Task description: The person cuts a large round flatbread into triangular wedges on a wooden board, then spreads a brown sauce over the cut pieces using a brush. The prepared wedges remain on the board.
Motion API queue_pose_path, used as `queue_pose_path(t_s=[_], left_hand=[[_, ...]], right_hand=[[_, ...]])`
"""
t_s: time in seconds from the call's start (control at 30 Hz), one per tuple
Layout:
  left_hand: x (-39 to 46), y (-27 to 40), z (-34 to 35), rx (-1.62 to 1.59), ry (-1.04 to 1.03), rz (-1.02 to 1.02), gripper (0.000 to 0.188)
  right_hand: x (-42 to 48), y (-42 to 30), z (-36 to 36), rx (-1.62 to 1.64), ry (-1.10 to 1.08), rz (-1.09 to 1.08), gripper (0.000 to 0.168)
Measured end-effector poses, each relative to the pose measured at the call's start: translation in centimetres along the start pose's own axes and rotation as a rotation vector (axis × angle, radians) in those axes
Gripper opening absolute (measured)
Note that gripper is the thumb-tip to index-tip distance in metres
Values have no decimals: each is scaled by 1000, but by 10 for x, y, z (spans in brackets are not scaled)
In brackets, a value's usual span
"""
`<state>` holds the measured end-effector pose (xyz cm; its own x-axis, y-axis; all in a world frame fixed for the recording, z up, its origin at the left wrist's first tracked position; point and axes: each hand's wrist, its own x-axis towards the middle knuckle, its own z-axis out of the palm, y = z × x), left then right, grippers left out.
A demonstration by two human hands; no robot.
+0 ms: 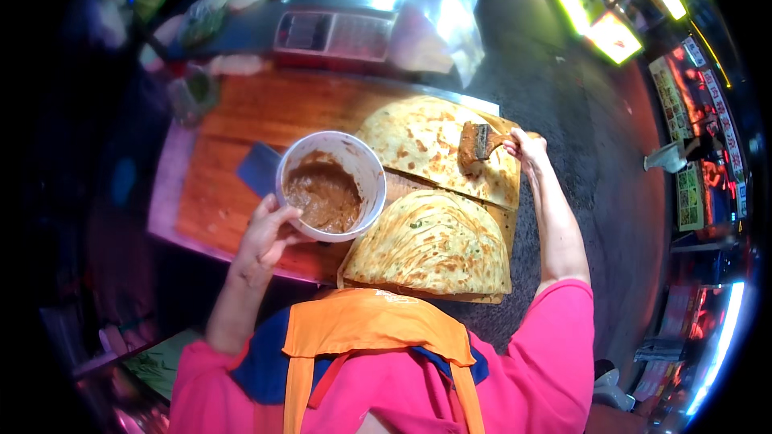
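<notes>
My left hand [272,232] grips the rim and side of a white plastic tub [375,193], tilted so that the brown sauce [322,196] inside shows. In my right hand [529,147] is the wooden handle of a flat brush [479,142]. Its bristles are coated in brown sauce and lie over the right part of the upper flatbread [416,138], a browned half-round. Nearer to me lies a second half-round flatbread [428,244], layered and flecked with green. Both breads rest on a wooden board [506,217].
A blue flat blade or scraper [258,169] lies partly behind the tub on the wooden worktop [223,175]. Beyond stand a metal appliance or tray [344,30], a clear plastic bag [461,24] and pale items at the upper left. Lit stalls line the right.
</notes>
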<state>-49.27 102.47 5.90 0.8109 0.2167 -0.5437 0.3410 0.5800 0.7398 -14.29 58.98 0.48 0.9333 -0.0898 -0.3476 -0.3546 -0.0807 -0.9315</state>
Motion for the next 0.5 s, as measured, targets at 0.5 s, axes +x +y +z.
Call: queue_pose_path(t_s=[0.5], left_hand=[[-3,-5,-1,-15,132,-3,45]], right_hand=[[-15,14,50,-1227,-303,-1198,18]])
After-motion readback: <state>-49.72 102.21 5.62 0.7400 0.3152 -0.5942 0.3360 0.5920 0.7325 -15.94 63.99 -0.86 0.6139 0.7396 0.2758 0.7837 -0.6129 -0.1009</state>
